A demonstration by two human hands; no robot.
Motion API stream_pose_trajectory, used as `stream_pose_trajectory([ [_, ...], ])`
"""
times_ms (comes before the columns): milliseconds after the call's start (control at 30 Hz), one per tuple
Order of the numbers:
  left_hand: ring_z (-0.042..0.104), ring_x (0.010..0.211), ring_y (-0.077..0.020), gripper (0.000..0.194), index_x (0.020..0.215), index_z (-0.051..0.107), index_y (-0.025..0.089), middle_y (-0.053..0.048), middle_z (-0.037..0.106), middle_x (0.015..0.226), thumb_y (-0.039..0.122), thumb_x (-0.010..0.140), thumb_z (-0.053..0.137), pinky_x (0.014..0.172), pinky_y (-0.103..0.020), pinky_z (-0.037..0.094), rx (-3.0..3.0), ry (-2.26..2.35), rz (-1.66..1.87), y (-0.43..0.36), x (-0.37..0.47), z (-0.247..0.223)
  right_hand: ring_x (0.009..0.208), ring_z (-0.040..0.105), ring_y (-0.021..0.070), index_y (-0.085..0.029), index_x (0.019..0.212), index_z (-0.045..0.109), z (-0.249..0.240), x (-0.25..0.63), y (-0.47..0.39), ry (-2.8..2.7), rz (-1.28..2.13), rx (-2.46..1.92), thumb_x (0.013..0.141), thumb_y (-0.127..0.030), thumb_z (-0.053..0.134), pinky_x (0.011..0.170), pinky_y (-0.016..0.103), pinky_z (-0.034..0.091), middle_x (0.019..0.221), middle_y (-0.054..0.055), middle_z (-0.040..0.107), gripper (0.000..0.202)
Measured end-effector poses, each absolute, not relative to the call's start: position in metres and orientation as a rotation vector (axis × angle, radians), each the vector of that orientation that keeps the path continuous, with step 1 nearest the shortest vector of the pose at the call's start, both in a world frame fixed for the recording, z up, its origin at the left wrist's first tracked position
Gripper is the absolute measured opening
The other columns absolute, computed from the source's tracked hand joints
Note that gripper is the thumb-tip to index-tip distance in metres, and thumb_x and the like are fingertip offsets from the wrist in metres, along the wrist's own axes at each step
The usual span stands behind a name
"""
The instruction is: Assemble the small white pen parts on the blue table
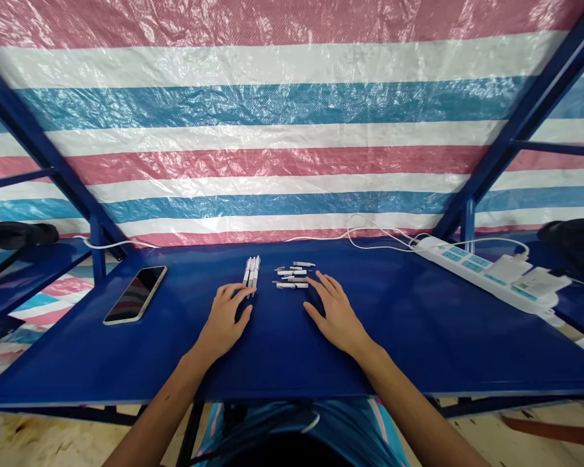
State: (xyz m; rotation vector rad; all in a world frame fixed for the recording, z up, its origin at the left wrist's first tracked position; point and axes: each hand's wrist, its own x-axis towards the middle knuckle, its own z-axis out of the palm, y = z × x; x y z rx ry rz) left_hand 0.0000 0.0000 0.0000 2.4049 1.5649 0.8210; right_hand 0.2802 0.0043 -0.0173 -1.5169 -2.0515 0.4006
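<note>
Several white pens (252, 272) lie side by side on the blue tabletop (292, 350), pointing away from me. At their near ends rests my left hand (226, 319); its forefinger touches the tips, and the thumb is apart from the fingers. To the right, a looser group of white and grey pens (292, 273) lies crosswise, roughly one above another. Beside that group's right end is my right hand (338, 316), palm down with fingers spread and the fingertips close to the nearest pens. Whether a fingertip touches them I cannot tell. Neither hand grips a pen.
A phone (136, 295) lies face up at the left. Along the right side runs a white power strip (486, 272) with chargers plugged in. Its white cable (365, 232) loops along the back edge. Blue metal posts (513, 133) and a striped plastic sheet (282, 104) enclose the table.
</note>
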Motion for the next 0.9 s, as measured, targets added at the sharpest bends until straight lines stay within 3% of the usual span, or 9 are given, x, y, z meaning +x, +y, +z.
stream_pose_trajectory([
  [500,0.055,0.123,-0.0297,0.038,0.132,0.062,0.025,-0.010,0.064,0.127,0.028,0.099,0.044,0.107,-0.051,0.049,2.420,1.661,0.846,0.0005,-0.0013,-0.0016,0.154,0.031,0.0332,-0.024,0.153,0.051,-0.0181,0.2817,0.0046,-2.054,0.400,-1.524,0.100,-0.046,0.048,0.123,0.059,0.035,0.165,0.010,0.039,0.058],
  [900,0.059,0.115,-0.0324,0.033,0.120,0.068,0.026,-0.010,0.070,0.116,0.027,0.092,0.051,0.096,-0.051,0.055,2.383,1.910,0.892,0.0017,-0.0045,-0.0066,0.154,0.032,0.0332,-0.025,0.153,0.050,-0.0181,0.2822,0.0052,-2.047,0.421,-1.504,0.100,-0.047,0.049,0.122,0.059,0.035,0.166,0.010,0.039,0.057],
])
